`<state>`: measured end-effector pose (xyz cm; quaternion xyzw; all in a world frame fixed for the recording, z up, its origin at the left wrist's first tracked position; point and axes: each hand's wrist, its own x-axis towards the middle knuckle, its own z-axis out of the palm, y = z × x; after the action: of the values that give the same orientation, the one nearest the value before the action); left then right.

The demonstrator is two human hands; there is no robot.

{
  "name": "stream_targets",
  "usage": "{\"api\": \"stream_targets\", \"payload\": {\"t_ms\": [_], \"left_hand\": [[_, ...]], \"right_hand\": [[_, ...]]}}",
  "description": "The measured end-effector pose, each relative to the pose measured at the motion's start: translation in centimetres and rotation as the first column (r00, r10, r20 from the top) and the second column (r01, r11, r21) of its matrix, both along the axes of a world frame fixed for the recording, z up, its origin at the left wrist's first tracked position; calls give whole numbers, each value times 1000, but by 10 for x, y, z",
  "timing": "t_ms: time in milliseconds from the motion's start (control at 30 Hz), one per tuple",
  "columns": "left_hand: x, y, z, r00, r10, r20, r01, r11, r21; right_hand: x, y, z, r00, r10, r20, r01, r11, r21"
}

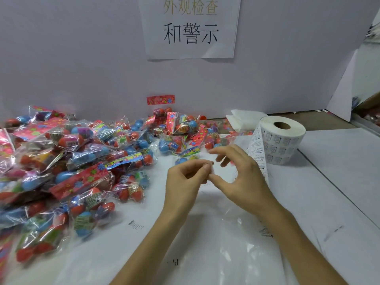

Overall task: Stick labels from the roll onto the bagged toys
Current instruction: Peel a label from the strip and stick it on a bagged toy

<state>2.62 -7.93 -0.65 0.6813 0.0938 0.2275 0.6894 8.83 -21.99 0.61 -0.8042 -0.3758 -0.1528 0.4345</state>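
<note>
The left hand [185,179] pinches a small, blurred label [212,169] between thumb and forefinger. The right hand [242,177] touches it with its thumb tip, its other fingers spread. The roll [281,140] stands just to the right, and the bagged toys [72,161] lie piled to the left.

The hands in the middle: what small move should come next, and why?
Probably pull the small pale piece, likely a label, free and press it onto the nearest bagged toy. The left hand pinches it at its fingertips and the thumb of the right hand touches it, beside the strip trailing from the roll. Neither hand holds a bag yet.
</note>
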Motion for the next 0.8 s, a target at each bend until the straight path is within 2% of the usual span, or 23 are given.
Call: {"api": "stream_targets", "payload": {"t_ms": [200,333,433,533,600,667,733,800], "left_hand": [[-1,1,-4,988,39,147,-81,953,293],[0,-1,-9,981,38,192,-106,928,357],[0,1,-7,988,32,154,-90,918,387],[3,12,-7,977,190,99,-214,886,412],[3,26,-9,945,327,17,-295,828,476],[3,38,-13,898,422,-124,-272,754,598],[3,43,-16,840,493,-228,-185,655,733],[3,42,-20,801,536,-265,-102,559,823]], "right_hand": [[1,1,0,997,-56,-45,60,995,85],[2,0,-1,995,-86,-54,90,993,82],[1,2,-1,997,-76,-8,77,994,81],[0,2,0,995,-101,-7,100,981,168],[2,3,0,987,-81,-142,112,967,229],[5,7,-2,932,2,-362,95,963,251],[9,14,-3,869,21,-495,73,983,170],[15,22,-6,857,-50,-514,60,998,2]]}}
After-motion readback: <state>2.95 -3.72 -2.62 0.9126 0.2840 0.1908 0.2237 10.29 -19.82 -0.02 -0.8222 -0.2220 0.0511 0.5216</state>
